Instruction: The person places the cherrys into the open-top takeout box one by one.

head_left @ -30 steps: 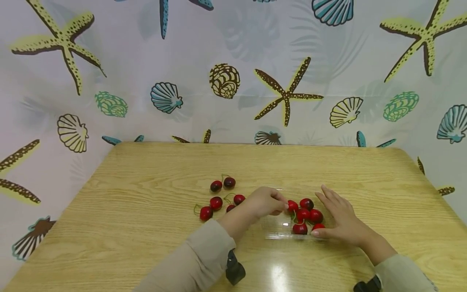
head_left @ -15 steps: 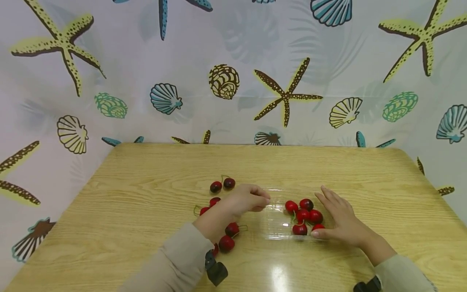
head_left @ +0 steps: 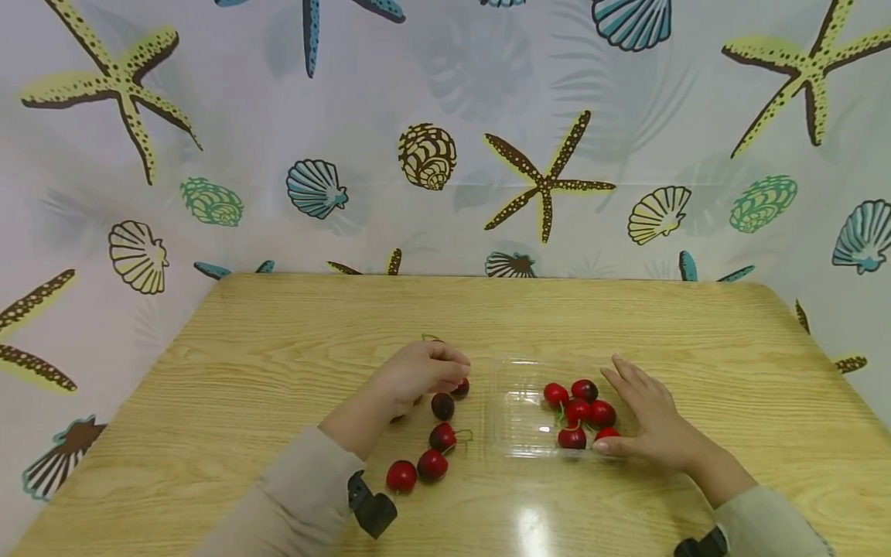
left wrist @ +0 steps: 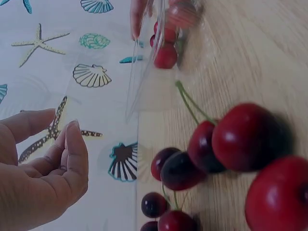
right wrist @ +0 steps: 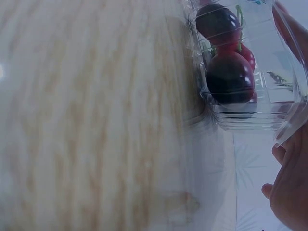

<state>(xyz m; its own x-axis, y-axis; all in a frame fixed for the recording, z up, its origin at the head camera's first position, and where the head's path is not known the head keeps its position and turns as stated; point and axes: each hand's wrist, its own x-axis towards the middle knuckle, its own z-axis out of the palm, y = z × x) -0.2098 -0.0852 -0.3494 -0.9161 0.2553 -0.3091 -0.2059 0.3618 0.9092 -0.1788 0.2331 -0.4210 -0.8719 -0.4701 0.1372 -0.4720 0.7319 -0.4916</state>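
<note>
My left hand (head_left: 421, 375) hovers over the loose cherries (head_left: 432, 465) left of a clear plastic container (head_left: 518, 410). In the left wrist view, the thumb and fingers of that hand (left wrist: 48, 178) are loosely bent and apart with nothing between them; dark red cherries (left wrist: 248, 137) with green stems lie beside it. Several cherries (head_left: 578, 410) sit together in the right part of the container. My right hand (head_left: 647, 418) rests at the container's right end, fingers spread, thumb by the near rim. The right wrist view shows the container wall (right wrist: 255, 122) beside the hand (right wrist: 293, 183).
A wooden table (head_left: 278, 333) carries everything. Behind it hangs a white curtain (head_left: 376, 85) printed with starfish and shells. Black wrist cameras (head_left: 372, 510) are strapped at both sleeves.
My left hand has moved left, from a cherry inside the container to above the loose cherries, uncovering the container's left part. My right hand has stayed at the container.
</note>
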